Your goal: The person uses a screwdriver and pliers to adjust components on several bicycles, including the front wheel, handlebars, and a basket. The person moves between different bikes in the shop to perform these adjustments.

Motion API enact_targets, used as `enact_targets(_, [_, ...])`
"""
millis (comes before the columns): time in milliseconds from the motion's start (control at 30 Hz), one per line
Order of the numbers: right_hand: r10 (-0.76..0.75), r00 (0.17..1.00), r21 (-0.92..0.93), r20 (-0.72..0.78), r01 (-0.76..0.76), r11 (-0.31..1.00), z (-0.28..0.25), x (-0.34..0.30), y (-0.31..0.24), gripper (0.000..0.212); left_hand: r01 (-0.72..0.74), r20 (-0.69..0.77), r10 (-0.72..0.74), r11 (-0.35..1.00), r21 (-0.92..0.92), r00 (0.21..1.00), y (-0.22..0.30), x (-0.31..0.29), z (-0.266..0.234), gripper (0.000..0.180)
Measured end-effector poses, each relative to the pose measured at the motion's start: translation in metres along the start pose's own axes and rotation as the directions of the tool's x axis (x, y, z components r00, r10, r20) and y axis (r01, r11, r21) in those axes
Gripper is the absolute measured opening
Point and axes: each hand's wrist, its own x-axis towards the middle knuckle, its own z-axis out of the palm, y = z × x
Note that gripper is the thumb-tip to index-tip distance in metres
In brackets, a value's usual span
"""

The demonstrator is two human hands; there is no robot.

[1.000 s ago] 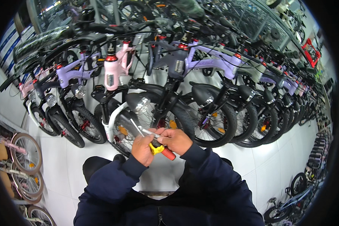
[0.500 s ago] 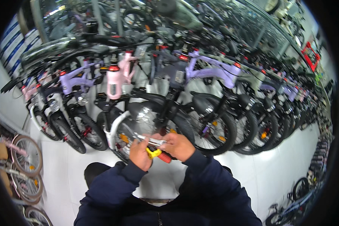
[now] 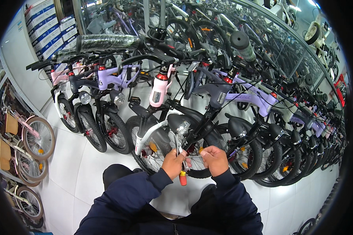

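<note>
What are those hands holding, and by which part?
Left hand: red-handled tool, around its middle. Right hand: thin metal rod, near its right end.

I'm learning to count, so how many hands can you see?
2: the left hand, with a red-and-yellow tool handle sticking out below it, and the right hand, just to its right, pinching a thin metal rod. Others might be hidden.

Dark navy down both sleeves, and what a roomy cut that was!
Down the front of the jacket ran a slim zip; left and right of it the creased cloth narrowed to snug cuffs, with the left hand and right hand bare, and ahead of that zip showed black trouser legs.
</note>
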Motion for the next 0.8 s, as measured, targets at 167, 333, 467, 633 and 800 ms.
enact_targets(167, [-0.005, 0.994, 0.098, 0.107, -0.005, 0.995, -0.001, -0.001, 0.008, 0.015, 0.074, 0.167, -0.061, 0.994, -0.074, 0.984, -0.003, 0.0, -0.001, 0.016])
enact_targets(333, [-0.132, 0.991, -0.074, 0.038, 0.134, 0.988, -0.003, -0.001, 0.005, 0.016, 0.133, 0.192, -0.117, 0.988, -0.074, 0.974, -0.003, 0.0, 0.001, 0.019])
enact_targets(467, [-0.185, 0.97, -0.077, -0.161, 0.174, 0.982, -0.023, 0.004, -0.004, 0.018, 0.205, 0.212, -0.183, 0.975, -0.087, 0.96, 0.003, -0.004, 0.002, 0.02])
enact_targets(633, [-0.235, 0.857, -0.182, -0.459, 0.168, 0.969, -0.065, 0.013, -0.023, 0.018, 0.188, 0.214, -0.175, 0.981, -0.043, 0.961, 0.011, -0.009, 0.0, 0.018])
enact_targets(800, [-0.25, 0.818, -0.248, -0.518, 0.136, 0.959, -0.071, 0.013, -0.025, 0.016, 0.157, 0.16, -0.15, 0.987, -0.033, 0.976, 0.009, -0.008, 0.004, 0.019])
